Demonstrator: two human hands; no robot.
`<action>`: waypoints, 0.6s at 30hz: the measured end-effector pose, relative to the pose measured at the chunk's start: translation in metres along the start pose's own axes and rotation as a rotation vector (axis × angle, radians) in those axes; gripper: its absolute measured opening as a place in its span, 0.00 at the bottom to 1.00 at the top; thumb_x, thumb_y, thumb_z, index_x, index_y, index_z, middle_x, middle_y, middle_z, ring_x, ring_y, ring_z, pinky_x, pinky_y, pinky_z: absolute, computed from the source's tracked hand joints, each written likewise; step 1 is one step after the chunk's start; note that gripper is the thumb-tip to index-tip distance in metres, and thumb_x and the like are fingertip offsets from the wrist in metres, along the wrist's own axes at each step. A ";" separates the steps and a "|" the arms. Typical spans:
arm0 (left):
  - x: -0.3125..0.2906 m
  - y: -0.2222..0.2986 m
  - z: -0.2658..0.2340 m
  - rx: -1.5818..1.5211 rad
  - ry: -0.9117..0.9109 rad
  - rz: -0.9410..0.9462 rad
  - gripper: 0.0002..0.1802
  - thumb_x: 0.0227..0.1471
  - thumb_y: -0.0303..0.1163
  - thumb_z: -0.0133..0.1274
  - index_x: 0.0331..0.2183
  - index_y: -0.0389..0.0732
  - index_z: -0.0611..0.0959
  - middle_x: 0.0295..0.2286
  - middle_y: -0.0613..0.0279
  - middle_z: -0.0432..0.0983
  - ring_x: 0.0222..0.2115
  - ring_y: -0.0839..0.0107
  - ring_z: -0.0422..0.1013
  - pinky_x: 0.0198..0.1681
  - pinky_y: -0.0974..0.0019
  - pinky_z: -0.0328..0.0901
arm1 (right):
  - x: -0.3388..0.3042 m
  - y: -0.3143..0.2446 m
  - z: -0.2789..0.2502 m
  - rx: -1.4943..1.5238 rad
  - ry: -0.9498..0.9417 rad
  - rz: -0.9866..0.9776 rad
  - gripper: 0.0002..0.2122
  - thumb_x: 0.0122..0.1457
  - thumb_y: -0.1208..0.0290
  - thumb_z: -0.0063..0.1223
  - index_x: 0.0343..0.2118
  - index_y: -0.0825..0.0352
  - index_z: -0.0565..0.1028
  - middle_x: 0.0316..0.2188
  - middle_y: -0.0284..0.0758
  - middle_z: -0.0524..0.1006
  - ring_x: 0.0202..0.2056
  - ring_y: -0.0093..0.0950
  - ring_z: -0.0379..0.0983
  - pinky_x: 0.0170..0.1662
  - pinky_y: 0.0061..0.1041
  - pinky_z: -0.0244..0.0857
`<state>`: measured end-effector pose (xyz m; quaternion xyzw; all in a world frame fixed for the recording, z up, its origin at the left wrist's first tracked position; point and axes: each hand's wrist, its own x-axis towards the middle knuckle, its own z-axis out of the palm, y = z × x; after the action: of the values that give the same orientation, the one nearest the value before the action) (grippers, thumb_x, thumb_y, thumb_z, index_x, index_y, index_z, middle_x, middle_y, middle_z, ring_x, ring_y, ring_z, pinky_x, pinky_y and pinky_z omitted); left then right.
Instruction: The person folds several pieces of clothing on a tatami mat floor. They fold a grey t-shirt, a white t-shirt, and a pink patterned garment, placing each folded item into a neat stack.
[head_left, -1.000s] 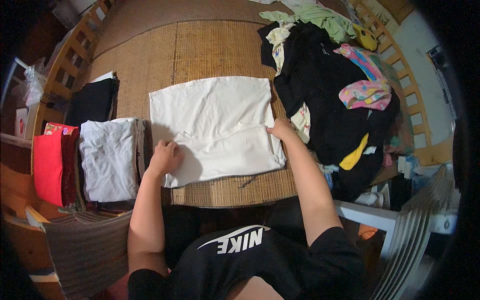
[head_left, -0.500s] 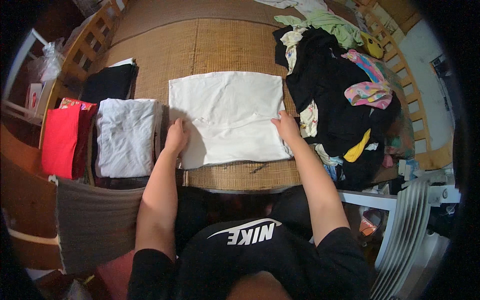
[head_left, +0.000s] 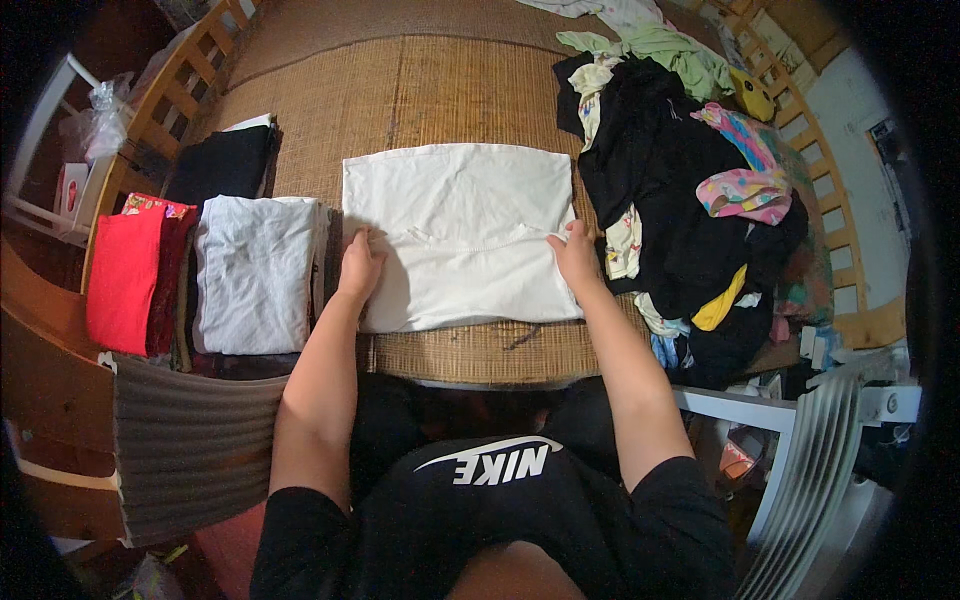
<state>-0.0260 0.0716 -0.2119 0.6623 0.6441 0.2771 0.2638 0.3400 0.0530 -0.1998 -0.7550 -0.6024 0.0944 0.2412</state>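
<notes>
A white T-shirt (head_left: 460, 190) lies on a woven mat, its near part folded over so that a curved neckline edge runs across the middle. At its left side my left hand (head_left: 361, 264) is closed on the folded cloth. My right hand (head_left: 573, 258) pinches the right side at about the same height, thumb on top. Fingers under the fabric are hidden on both sides. Slight creases run over the cloth between my hands.
Left of the shirt stand folded stacks: light grey (head_left: 255, 275), red (head_left: 125, 280) and black (head_left: 222, 165) clothes. A loose heap of black clothes (head_left: 655, 170) lies close on the right, with coloured pieces. Wooden rails (head_left: 835, 215) edge the mat (head_left: 440, 85).
Both hands have shifted slightly away from me, still holding the shirt's sides. The folded-over edge sits a little farther up. The whole view has moved slightly.
</notes>
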 end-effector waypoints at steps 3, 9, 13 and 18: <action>-0.030 0.048 -0.016 0.466 -0.011 0.070 0.33 0.37 0.25 0.55 0.48 0.45 0.63 0.52 0.45 0.51 0.49 0.51 0.54 0.44 0.56 0.61 | -0.017 -0.017 -0.028 -0.063 -0.229 -0.068 0.19 0.47 0.60 0.54 0.35 0.69 0.65 0.39 0.49 0.64 0.37 0.44 0.66 0.39 0.37 0.62; -0.084 0.110 0.000 0.850 -0.659 0.361 0.45 0.42 0.58 0.46 0.56 0.55 0.45 0.57 0.58 0.36 0.57 0.59 0.37 0.53 0.40 0.41 | -0.092 -0.056 -0.054 -0.363 -0.524 -0.449 0.30 0.48 0.56 0.50 0.51 0.64 0.55 0.53 0.42 0.54 0.55 0.36 0.48 0.53 0.43 0.48; -0.097 0.092 0.032 0.774 -0.715 0.524 0.50 0.39 0.61 0.44 0.57 0.53 0.40 0.57 0.62 0.34 0.58 0.60 0.36 0.53 0.39 0.42 | -0.114 -0.059 -0.028 -0.414 -0.559 -0.796 0.34 0.51 0.54 0.45 0.57 0.59 0.46 0.60 0.30 0.42 0.60 0.28 0.35 0.57 0.48 0.35; -0.100 0.097 0.026 0.967 -0.864 0.556 0.48 0.40 0.64 0.41 0.56 0.57 0.40 0.58 0.64 0.30 0.58 0.63 0.32 0.54 0.40 0.40 | -0.119 -0.044 -0.027 -0.430 -0.773 -0.782 0.31 0.53 0.54 0.41 0.58 0.56 0.44 0.60 0.28 0.41 0.60 0.27 0.36 0.58 0.43 0.37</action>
<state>0.0593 -0.0310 -0.1645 0.8960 0.3396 -0.2710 0.0914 0.2827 -0.0607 -0.1729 -0.4196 -0.8858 0.1427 -0.1374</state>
